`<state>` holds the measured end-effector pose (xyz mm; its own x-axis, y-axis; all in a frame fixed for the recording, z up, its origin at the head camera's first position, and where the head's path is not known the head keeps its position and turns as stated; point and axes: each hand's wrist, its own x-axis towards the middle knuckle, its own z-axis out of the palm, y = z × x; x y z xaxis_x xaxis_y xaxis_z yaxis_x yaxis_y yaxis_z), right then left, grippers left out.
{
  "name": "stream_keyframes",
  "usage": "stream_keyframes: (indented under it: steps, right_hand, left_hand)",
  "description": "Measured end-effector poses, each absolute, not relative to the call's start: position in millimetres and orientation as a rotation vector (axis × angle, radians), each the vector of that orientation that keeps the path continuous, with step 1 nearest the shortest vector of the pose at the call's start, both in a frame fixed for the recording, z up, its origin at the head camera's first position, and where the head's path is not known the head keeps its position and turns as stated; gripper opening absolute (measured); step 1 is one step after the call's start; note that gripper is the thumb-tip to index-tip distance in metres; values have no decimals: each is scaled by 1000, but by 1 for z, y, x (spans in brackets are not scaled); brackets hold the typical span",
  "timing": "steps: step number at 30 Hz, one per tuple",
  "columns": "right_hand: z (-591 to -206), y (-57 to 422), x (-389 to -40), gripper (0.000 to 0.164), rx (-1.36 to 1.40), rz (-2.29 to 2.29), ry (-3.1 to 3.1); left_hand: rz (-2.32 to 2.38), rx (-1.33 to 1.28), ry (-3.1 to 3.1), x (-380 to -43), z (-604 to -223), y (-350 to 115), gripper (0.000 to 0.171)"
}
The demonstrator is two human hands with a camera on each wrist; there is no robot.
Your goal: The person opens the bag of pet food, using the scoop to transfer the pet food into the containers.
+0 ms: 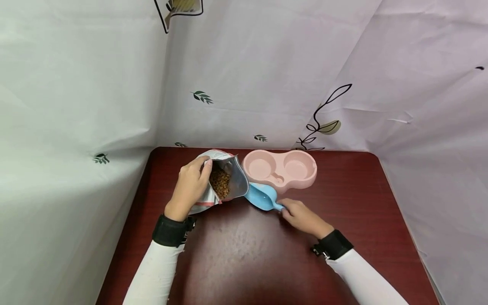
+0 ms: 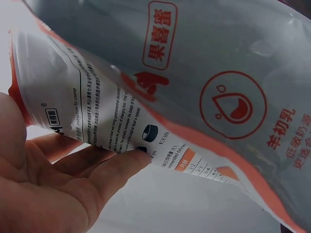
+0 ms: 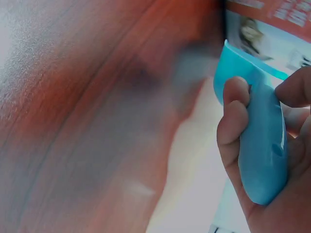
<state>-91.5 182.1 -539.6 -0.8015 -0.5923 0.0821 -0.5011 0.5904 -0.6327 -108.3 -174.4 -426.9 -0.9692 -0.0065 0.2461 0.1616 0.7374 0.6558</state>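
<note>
My left hand (image 1: 190, 184) grips the edge of a pet food bag (image 1: 241, 180), whose mouth gapes open toward the right. Brown kibble (image 1: 220, 182) shows inside it. In the left wrist view the fingers curl against the printed side of the bag (image 2: 112, 107). My right hand (image 1: 305, 217) holds a blue scoop (image 1: 263, 198) by its handle. The scoop's tip is at the bag's mouth, and no kibble shows in its bowl. In the right wrist view, fingers and thumb wrap round the scoop handle (image 3: 265, 145).
A pink double pet bowl (image 1: 280, 169) stands at the back of the dark red table (image 1: 343, 182), just behind the scoop and right of the bag. Pale printed cloth (image 1: 259, 76) hangs around the table's back and sides.
</note>
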Motion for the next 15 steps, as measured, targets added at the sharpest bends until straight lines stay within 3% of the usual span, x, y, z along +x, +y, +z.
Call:
stream_keyframes:
  steps: [9, 15]
  right_hand:
    - [-507, 203, -90, 20, -636, -1345, 2431]
    - [-480, 212, -91, 23, -596, -1461, 2348]
  left_hand:
    - [-1068, -135, -2709, -109, -429, -176, 49]
    - [-1053, -130, -2718, -110, -428, -176, 50]
